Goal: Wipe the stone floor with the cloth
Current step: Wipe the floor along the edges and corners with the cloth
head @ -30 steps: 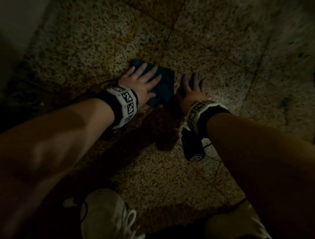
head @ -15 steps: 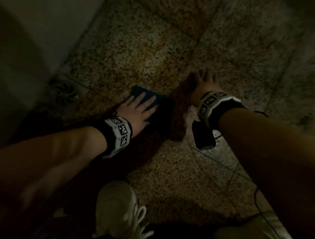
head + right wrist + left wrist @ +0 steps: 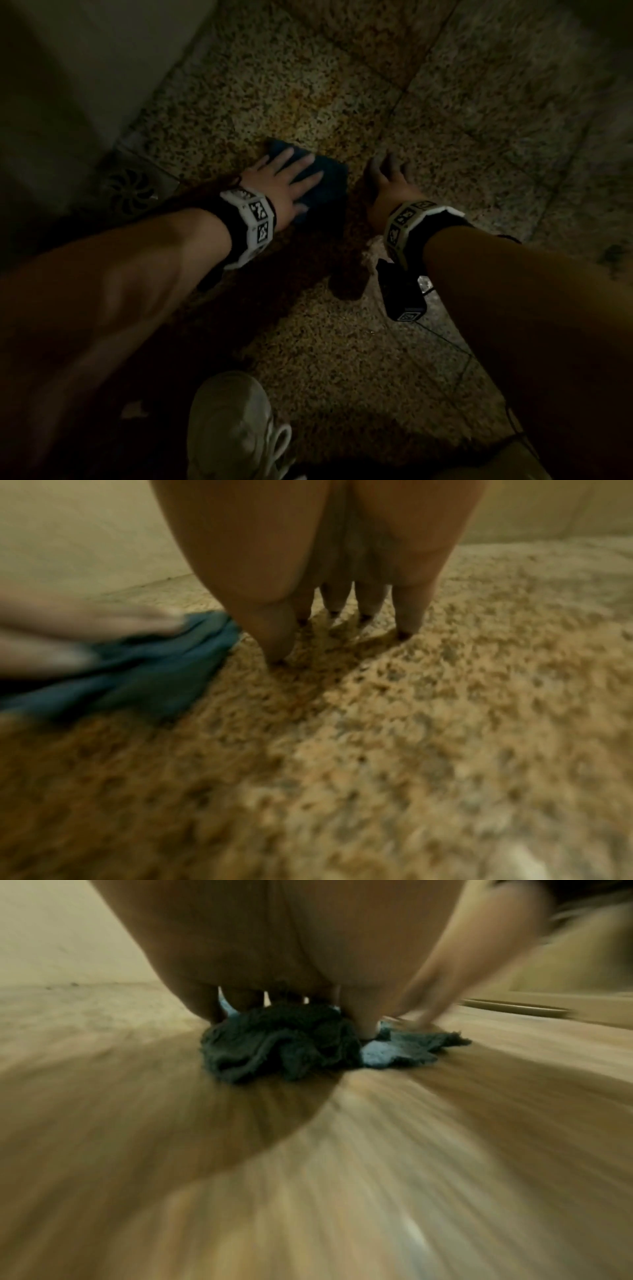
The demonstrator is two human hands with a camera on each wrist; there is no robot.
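Evidently soft, light and prone to bunching, the cloth at frame centre lay under the flat, outspread left hand, best pressed mid-fold; right hand held nothing, fingertips propped on the stone floor.

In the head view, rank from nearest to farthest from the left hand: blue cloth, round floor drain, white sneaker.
1. Blue cloth: directly under the left hand.
2. Round floor drain: to its left, by the wall.
3. White sneaker: bottom of the view, nearest the person.
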